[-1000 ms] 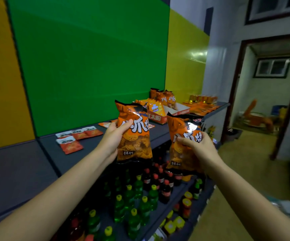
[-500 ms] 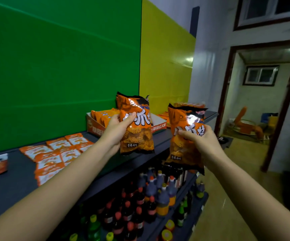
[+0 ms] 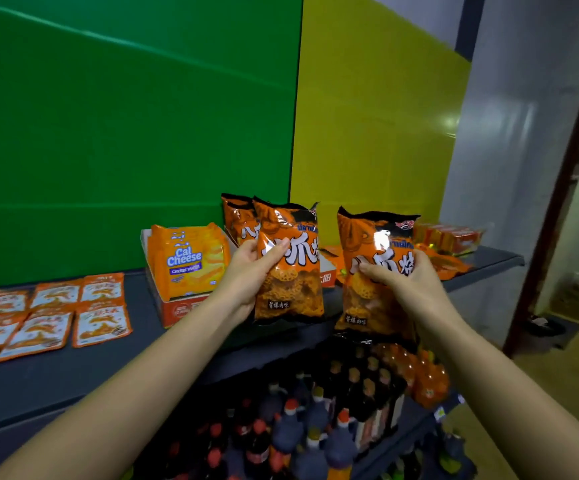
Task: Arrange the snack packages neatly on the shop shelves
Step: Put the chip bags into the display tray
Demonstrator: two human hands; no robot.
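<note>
A dark grey top shelf [image 3: 108, 368] is seen running from the lower left toward a door frame [image 3: 558, 209] at the right. It is backed by a green wall panel [image 3: 125, 133] and, farther along, a yellow wall panel [image 3: 378, 133], with a pale grey wall [image 3: 523, 133] beyond.

Two orange snack bags are held upright and apart, side by side, at the shelf's front edge. The left bag [image 3: 291, 292] is gripped by the left hand [image 3: 246, 271], with the thumb [image 3: 276, 249] laid across the print and the other fingers hidden behind the pack. The right bag [image 3: 371, 306], held slightly lower, is gripped by the right hand [image 3: 409, 289], with the thumb pressed on the front and the fingers [image 3: 419, 261] curled round its right edge. Whether either bag touches the shelf cannot be told.

Just behind the left-hand fingers a third bag [image 3: 238, 220] of the same kind is stood upright, partly covered by the held one. To the left of those fingers a cardboard tray [image 3: 184, 310] filled with Cal Cheese wafer packs [image 3: 187, 261] is set on the shelf. Farther left, flat orange sachets [image 3: 52, 313] are laid in rows. Beyond the right-hand fingers, flat orange packets [image 3: 451, 263] and a row of small orange packs [image 3: 451, 237] are seen at the shelf's far end. Below both hands, dark capped bottles [image 3: 316, 427] are packed closely, with orange bottles [image 3: 426, 379] under the right bag.
</note>
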